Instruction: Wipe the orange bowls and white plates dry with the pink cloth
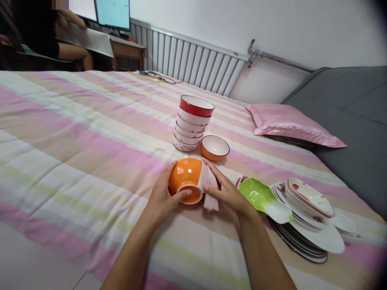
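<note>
Between my hands is a glossy orange bowl [188, 171], tipped so that its white-rimmed foot faces me. My left hand [166, 191] grips its left side, the thumb lying across the foot. On the right side, my right hand [226, 187] presses a pale pink cloth [211, 200] against the bowl. Just behind stands a second orange bowl [215, 146], upright with a white inside. Beside it rises a stack of red and white bowls [193, 125]. Right of my right hand lies a green leaf-shaped dish [256, 192].
Stacked plates [325, 237] and a patterned oval dish [311, 197] lie at the right on the striped bedspread [90, 161]. Farther back are a pink pillow [293, 123], cables [155, 76] and a radiator [193, 60]. A person [36, 32] sits at a desk at upper left.
</note>
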`<state>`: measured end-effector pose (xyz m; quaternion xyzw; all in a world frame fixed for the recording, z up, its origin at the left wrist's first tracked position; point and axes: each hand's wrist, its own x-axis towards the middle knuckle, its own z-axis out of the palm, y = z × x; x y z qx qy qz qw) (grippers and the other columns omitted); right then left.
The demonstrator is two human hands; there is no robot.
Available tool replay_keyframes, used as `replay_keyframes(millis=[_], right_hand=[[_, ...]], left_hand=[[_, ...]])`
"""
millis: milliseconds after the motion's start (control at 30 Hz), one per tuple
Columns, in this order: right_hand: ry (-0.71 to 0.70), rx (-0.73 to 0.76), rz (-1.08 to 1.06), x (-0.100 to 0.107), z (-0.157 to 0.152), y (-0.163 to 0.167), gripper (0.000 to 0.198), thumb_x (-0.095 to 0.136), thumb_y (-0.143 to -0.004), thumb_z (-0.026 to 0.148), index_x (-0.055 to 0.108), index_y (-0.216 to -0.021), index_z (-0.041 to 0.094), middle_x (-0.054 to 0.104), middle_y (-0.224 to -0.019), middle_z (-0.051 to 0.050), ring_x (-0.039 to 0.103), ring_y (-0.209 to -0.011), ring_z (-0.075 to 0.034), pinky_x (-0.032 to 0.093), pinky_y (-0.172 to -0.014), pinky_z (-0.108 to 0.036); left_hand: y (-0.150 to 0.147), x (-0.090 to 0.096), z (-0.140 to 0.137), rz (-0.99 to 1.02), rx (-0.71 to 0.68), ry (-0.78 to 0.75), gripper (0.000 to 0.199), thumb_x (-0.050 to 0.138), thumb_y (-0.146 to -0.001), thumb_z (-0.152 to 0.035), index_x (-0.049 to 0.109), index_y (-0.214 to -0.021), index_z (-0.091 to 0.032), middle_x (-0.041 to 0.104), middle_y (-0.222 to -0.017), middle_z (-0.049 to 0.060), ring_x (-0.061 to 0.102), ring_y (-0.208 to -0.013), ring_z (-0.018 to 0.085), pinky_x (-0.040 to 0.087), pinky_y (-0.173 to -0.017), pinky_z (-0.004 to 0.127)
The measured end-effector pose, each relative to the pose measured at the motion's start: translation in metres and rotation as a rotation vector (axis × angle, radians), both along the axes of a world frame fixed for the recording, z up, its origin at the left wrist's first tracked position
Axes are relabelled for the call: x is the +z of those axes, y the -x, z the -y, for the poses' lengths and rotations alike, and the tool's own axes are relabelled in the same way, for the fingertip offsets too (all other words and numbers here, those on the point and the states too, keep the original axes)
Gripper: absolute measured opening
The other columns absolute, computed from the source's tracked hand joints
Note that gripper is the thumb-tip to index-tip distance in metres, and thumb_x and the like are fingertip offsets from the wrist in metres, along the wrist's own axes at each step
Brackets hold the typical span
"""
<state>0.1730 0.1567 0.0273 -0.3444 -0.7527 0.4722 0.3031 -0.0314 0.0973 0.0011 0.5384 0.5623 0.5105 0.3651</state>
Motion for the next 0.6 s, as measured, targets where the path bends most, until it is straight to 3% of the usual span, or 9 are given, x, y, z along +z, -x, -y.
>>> replay_keyframes(millis=[233,600], right_hand=[[0.062,-0.032,-0.037,-0.006,-0.001,0.008,0.075,0.063,-0.085,0.043,0.024,-0.148,0.032,0.023,-0.157,0.002,0.020,-0.145,-0.019,0.017,-0.119,-0.039],[0.108,-0.045,-0.072,-0.011,-0.002,0.011,0.079,0.064,-0.083,0.046,0.023,-0.148,0.033,0.024,-0.156,0.001,0.022,-0.144,-0.021,0.021,-0.117,-0.040]], left_hand=[[0.000,-0.002,-0.001,0.139,0.095,0.106,0.088,0.073,-0.071,-0.041,0.029,-0.145,-0.021,0.045,-0.142,0.017,0.047,-0.127,0.033,0.035,-0.107,0.048],[0.002,-0.010,-0.005,0.121,0.176,0.045,0.082,0.073,-0.071,-0.040,0.036,-0.141,-0.022,0.049,-0.138,0.015,0.046,-0.128,0.032,0.036,-0.107,0.048]])
